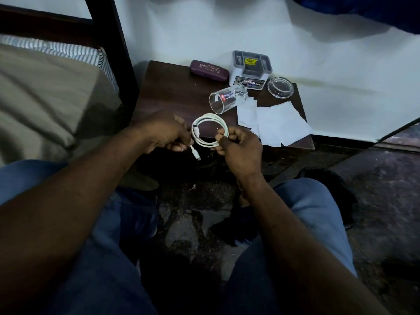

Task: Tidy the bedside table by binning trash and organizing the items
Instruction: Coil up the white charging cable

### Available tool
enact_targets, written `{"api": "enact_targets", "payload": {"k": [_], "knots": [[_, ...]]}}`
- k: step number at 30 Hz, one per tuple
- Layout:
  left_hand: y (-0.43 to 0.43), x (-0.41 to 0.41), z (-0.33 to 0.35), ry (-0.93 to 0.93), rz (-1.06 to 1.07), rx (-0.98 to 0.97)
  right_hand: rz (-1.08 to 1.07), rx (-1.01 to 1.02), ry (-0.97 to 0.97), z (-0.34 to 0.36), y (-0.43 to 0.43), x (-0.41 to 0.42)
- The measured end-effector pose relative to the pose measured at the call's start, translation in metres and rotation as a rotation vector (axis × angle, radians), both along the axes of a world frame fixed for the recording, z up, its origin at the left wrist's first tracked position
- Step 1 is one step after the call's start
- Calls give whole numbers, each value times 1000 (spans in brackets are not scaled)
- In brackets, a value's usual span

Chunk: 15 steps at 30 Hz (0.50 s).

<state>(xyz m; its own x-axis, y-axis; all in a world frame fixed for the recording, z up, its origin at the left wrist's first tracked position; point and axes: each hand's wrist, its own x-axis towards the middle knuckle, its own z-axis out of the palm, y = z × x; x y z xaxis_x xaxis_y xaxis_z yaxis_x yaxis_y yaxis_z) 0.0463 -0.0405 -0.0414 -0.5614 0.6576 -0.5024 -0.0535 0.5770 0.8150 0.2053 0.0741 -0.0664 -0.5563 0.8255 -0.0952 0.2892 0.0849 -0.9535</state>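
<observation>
A white charging cable (210, 123) is wound into a loop in front of the dark wooden bedside table (168, 92). My left hand (166, 135) pinches the cable's left side, with one plug end hanging below its fingers. My right hand (238, 146) grips the right side of the loop. On the table lie a clear drinking glass (223, 100) on its side, crumpled white tissue paper (272, 126), a maroon glasses case (209, 70), a grey and white organizer box (250, 68) and a glass ashtray (280, 87).
A bed with a beige cover (45, 98) and a dark bedpost (113, 42) stands to the left of the table. A white wall rises behind it. My knees in blue jeans frame a dark speckled floor (195, 212). A dark object (327, 192) lies on the floor at right.
</observation>
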Motion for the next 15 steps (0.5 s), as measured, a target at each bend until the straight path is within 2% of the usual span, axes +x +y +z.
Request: {"api": "enact_targets", "payload": {"k": [4, 6, 9, 12, 15], "knots": [[-2, -2, -7, 288, -47, -33, 14, -153, 49, 2, -2, 1], [0, 1, -6, 360, -7, -2, 6, -201, 68, 3, -1, 2], [0, -2, 1, 327, 111, 70, -51, -165, 61, 4, 2, 2], [-5, -6, 6, 269, 40, 73, -87, -142, 48, 6, 5, 3], [-3, 3, 5, 83, -16, 130, -121, -182, 81, 6, 8, 5]]}}
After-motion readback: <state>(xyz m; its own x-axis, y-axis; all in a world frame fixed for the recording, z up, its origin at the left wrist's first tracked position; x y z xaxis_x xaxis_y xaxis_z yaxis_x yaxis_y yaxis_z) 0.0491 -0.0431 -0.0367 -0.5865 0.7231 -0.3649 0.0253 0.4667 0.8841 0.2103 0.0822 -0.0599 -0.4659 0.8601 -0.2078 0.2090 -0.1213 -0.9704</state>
